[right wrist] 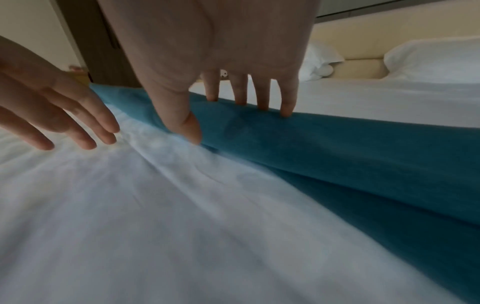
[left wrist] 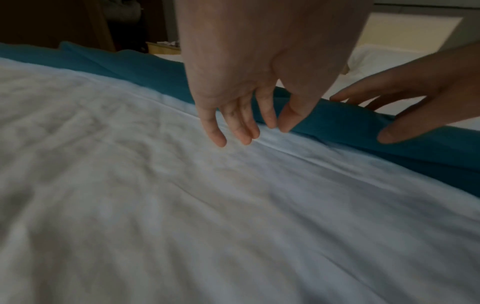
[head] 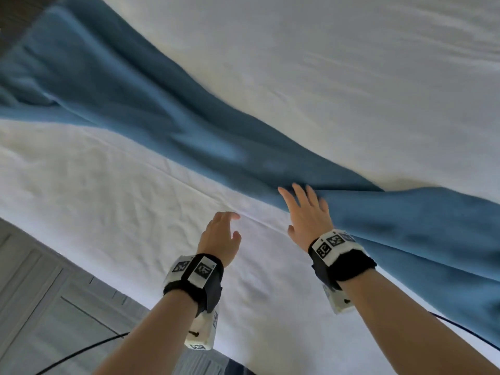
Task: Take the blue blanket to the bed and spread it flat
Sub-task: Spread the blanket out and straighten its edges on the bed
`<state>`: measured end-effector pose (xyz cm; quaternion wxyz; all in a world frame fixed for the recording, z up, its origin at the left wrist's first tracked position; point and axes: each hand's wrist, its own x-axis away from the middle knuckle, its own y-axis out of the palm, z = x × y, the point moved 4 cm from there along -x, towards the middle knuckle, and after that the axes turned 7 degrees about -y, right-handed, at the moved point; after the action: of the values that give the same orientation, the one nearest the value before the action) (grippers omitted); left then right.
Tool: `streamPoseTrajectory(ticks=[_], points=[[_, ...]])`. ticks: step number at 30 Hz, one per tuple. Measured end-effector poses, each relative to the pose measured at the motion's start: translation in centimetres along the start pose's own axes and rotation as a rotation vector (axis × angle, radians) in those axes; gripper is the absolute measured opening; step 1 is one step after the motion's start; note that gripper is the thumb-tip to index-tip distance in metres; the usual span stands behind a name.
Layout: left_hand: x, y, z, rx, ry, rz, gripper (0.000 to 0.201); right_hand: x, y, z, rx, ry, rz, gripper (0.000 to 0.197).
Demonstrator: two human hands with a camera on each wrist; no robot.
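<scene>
The blue blanket (head: pixel 173 125) lies bunched in a long diagonal band across the white bed (head: pixel 102 196), from the far left corner to the near right edge, where it hangs over. My right hand (head: pixel 305 212) is spread, its straight fingers resting on the blanket's bunched ridge (right wrist: pixel 337 139) and its thumb at the ridge's near side. My left hand (head: pixel 221 231) hovers just left of it over the white sheet, fingers relaxed and holding nothing. In the left wrist view the left fingertips (left wrist: pixel 221 139) sit next to the blanket's edge (left wrist: pixel 345 121).
White pillows (right wrist: pixel 436 59) and a beige headboard (right wrist: pixel 363 35) stand at the bed's far end. Grey wood floor (head: pixel 48 299) shows at the lower left. Dark cables (head: pixel 78 353) trail from both wrist cameras.
</scene>
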<state>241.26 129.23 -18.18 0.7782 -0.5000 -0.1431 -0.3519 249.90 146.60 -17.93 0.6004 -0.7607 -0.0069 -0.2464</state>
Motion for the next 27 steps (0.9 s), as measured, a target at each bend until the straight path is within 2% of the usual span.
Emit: streamPoseTrajectory(ticks=[2,5,8,12,16,18,20,23,25,26,27], points=[[-0.7,-0.2,-1.0,0.034,-0.013,-0.026,0.038,-1.2,0.6,0.5,0.114,0.052,-0.083,0.087],[-1.4,-0.1,-1.5,0.033,0.018,-0.067,0.039,-1.3,0.4,3.9,0.207,0.23,-0.127,0.084],[-1.9,0.2,-1.2,0.044,0.054,-0.073,0.038,-0.3,-0.5,7.1,0.136,0.351,-0.127,0.074],[-2.6,1.0,0.7,0.04,0.099,-0.111,0.038,0.1,-1.1,8.0,0.032,0.322,-0.103,0.044],[-3.3,2.3,3.9,0.052,0.169,-0.157,0.042,0.2,-1.9,9.1,-0.207,0.384,-0.042,0.031],[-4.1,2.6,5.4,0.177,0.114,-0.151,0.042,0.4,-2.2,9.8,-0.279,0.394,-0.033,0.028],[-5.1,2.9,6.4,0.368,-0.018,-0.168,0.039,0.7,-2.3,10.1,-0.354,0.365,-0.063,0.028],[-6.1,3.5,7.9,0.617,-0.158,-0.233,0.023,1.4,-1.8,9.7,-0.505,0.26,-0.232,0.028],[-6.5,3.8,8.8,0.785,-0.223,-0.265,0.019,1.8,-1.6,9.5,-0.523,0.202,-0.369,0.044],[-6.8,3.9,9.0,0.854,-0.245,-0.269,0.02,1.7,-1.6,9.5,-0.527,0.188,-0.386,0.051],[-6.8,4.1,9.3,0.916,-0.264,-0.286,0.025,1.3,-1.7,9.7,-0.534,0.187,-0.359,0.047]])
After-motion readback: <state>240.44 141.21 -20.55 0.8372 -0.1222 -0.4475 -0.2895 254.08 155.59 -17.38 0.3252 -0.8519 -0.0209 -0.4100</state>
